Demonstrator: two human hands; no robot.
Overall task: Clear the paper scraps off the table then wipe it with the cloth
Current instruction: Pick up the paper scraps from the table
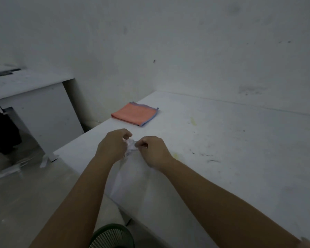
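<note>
Both hands meet over the near left part of the white table (231, 140). My left hand (113, 145) and my right hand (152, 149) each pinch the top of a white paper (131, 176), which is crumpled between the fingers and hangs down between my forearms. A folded orange cloth (134, 113) with a blue hem lies flat on the table beyond my hands, near the far left corner. Neither hand touches the cloth.
A dark green mesh bin (111, 237) stands on the floor below my arms, by the table's near edge. A second white desk (34, 97) stands to the left, with paper bits (7, 170) on the floor beside it. Walls close off the table's far side.
</note>
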